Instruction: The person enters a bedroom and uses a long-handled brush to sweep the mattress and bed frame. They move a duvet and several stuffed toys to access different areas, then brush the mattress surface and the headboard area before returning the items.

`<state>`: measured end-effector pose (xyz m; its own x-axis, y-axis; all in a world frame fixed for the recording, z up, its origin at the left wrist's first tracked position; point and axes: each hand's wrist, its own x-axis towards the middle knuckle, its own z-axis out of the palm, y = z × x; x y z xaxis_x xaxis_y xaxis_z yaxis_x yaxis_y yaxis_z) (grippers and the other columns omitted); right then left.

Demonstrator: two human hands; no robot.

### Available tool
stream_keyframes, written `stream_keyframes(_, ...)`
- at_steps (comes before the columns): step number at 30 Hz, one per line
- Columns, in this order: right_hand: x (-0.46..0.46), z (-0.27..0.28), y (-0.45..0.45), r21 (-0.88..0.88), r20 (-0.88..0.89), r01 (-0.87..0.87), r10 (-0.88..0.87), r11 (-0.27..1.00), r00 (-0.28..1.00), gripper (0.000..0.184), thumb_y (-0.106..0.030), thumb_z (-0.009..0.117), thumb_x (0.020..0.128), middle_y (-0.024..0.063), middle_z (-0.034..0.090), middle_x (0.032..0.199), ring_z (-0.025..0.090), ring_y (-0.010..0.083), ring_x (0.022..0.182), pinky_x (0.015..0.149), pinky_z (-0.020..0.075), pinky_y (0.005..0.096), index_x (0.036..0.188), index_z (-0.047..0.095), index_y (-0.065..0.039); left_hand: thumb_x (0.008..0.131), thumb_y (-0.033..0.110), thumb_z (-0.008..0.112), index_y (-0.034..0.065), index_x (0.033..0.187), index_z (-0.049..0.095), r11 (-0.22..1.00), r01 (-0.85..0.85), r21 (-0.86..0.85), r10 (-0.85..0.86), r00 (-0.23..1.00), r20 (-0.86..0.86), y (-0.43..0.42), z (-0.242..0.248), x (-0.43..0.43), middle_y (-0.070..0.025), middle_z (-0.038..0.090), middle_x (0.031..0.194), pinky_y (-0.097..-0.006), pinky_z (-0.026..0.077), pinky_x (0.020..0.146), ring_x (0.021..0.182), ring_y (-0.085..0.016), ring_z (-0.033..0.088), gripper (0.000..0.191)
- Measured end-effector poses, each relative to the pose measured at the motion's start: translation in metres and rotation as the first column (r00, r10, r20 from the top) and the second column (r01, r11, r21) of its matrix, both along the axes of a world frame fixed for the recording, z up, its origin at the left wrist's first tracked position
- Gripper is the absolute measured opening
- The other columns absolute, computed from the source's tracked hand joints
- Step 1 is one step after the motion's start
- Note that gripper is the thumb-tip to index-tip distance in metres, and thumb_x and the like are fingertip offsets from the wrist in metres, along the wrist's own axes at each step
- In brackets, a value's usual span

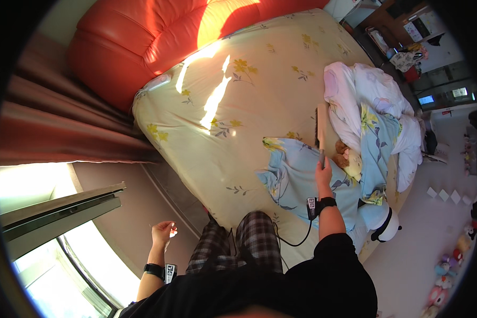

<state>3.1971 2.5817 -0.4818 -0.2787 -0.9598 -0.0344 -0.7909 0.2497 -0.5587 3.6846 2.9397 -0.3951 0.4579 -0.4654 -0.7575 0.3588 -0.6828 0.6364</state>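
My right hand [323,173] is closed around the grey handle of a bed brush [321,127] with a pale wooden back and dark bristles. The brush is above the bed, its bristles facing left. A light blue floral cloth [302,171] lies crumpled on the bed under my right forearm. My left hand [164,231] is raised beside the bed's left edge, its fingers bent together; whether something small is between them I cannot tell. The yellow floral bed sheet [262,99] has wrinkles and bright sun patches. One of my knees rests at the bed's near edge.
A red padded headboard [119,43] borders the bed. Right of the brush are a bunched white quilt [381,91], a plush toy [349,161] and a panda plush [385,224]. A brown curtain [63,119] and an open window [59,270] are at left. More plush toys line the floor at right.
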Motion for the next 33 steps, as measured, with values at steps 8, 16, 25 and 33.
stream_keyframes(8, 0.188, -0.058, 0.014, 0.168, 0.117, -0.261, 0.243, 0.951, 0.963, 0.045, -0.013, 0.042, 0.081, 0.0162, 0.050, 0.054, 0.050, 0.0337, 0.049, 0.047, 0.0388, 0.0447, 0.124, 0.032, -0.004, 0.079, 0.004, 0.056, -0.0045, 0.083, 0.060, 0.989, -0.079, 0.124, 0.062, 0.989, 0.133, 0.038, -0.008, -0.055, -0.0076, 0.059, 0.065, -0.0212, 0.046, 0.050, 0.053, -0.011, 0.055, 0.010)
stream_keyframes(16, 0.301, -0.010, 0.150, 0.094, 0.507, -0.944, 0.801, 0.316, 0.319, 0.037, -0.030, 0.050, 0.081, 0.0119, 0.056, 0.068, 0.054, 0.0300, 0.060, 0.054, 0.0426, 0.0382, 0.117, 0.047, -0.019, 0.079, 0.007, 0.057, -0.0047, 0.084, 0.060, 0.974, -0.170, 0.149, 0.149, 0.979, 0.139, 0.047, 0.017, -0.086, -0.0061, 0.058, 0.065, -0.0201, 0.045, 0.051, 0.054, -0.011, 0.055, 0.013)
stream_keyframes(25, 0.191, -0.045, 0.059, 0.144, 0.176, -0.305, 0.279, 0.941, 0.944, 0.045, -0.020, 0.043, 0.084, 0.0177, 0.056, 0.060, 0.053, 0.0360, 0.051, 0.045, 0.0408, 0.0429, 0.127, 0.033, -0.010, 0.080, 0.007, 0.057, -0.0035, 0.085, 0.060, 0.979, -0.164, 0.118, 0.163, 0.986, 0.021, 0.034, 0.003, -0.100, -0.0059, 0.059, 0.066, -0.0198, 0.045, 0.051, 0.054, -0.010, 0.055, 0.013)
stream_keyframes(33, 0.259, 0.009, 0.194, 0.171, 0.377, -0.900, 0.818, 0.400, 0.435, 0.038, -0.033, 0.047, 0.082, 0.0142, 0.057, 0.065, 0.055, 0.0318, 0.058, 0.052, 0.0430, 0.0401, 0.119, 0.046, -0.022, 0.081, 0.006, 0.055, -0.0039, 0.086, 0.060, 0.997, -0.051, 0.055, 0.055, 0.995, -0.082, 0.019, 0.039, -0.090, -0.0060, 0.059, 0.066, -0.0204, 0.045, 0.052, 0.056, -0.010, 0.055, 0.012)
